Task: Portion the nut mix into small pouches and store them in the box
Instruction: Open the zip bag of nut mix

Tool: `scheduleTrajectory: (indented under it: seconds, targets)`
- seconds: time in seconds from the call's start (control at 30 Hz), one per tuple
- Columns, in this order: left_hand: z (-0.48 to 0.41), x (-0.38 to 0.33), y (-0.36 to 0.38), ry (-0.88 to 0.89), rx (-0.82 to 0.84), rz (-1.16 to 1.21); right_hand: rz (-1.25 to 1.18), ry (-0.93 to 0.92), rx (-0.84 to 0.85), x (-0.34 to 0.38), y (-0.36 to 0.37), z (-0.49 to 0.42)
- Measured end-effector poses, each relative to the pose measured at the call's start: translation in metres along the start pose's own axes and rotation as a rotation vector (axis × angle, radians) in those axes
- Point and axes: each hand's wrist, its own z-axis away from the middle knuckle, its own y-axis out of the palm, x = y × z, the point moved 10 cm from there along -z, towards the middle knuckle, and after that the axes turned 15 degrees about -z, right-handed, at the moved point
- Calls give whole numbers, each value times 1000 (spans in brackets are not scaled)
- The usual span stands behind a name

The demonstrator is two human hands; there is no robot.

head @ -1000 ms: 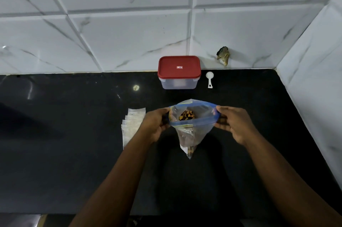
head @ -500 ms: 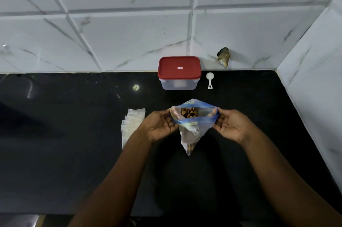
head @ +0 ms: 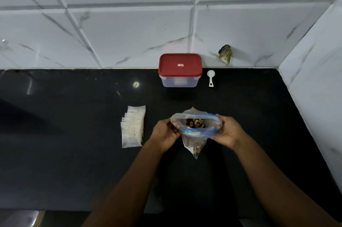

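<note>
A clear zip bag with a blue zip strip hangs above the black counter, its mouth pulled wide so the brown and yellow nut mix shows inside. My left hand grips the bag's left rim and my right hand grips its right rim. A fanned stack of several small clear pouches lies flat to the left of my hands. The clear box with a red lid, lid on, stands at the back by the wall. A small white scoop lies to the right of the box.
The black counter meets white marble-look tiles at the back and on the right side. A chipped hole in the tile sits behind the scoop. The counter's front edge runs along the bottom of the view.
The bag's rim has been folded outward and its mouth is wider. Both hands have shifted slightly lower and closer to me with the bag.
</note>
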Motion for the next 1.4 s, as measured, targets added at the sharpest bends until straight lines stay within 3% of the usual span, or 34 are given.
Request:
scheduleTrajectory:
  seconds: [0.13, 0.3, 0.47, 0.57, 0.73, 0.87, 1.03, 1.23, 1.4]
  targets:
    - [4, -18, -17, 103, -133, -490, 260, -174, -35, 20, -12, -10]
    - [20, -79, 16, 562, -194, -1320, 916, -514, 92, 50, 21, 7]
    - [15, -86, 46, 596, -103, -1709, 1336, -727, 106, 61, 46, 17]
    - [9, -88, 48, 503, -83, -1611, 1391, -687, 95, 65, 54, 13]
    - [1, -48, 35, -49, 162, -665, 866, -196, 123, 55, 33, -15]
    - [-6, -25, 35, -167, 169, -410, 499, 53, 77, 28, 22, -21]
    - [-12, -22, 18, -70, -1, -469, 535, -70, 21, 24, 8, -29]
    - [1, -33, -20, 57, -252, -753, 846, -321, -107, 44, -14, -16]
    - [15, -19, -17, -1, -249, -807, 833, -304, -171, 40, -28, -5]
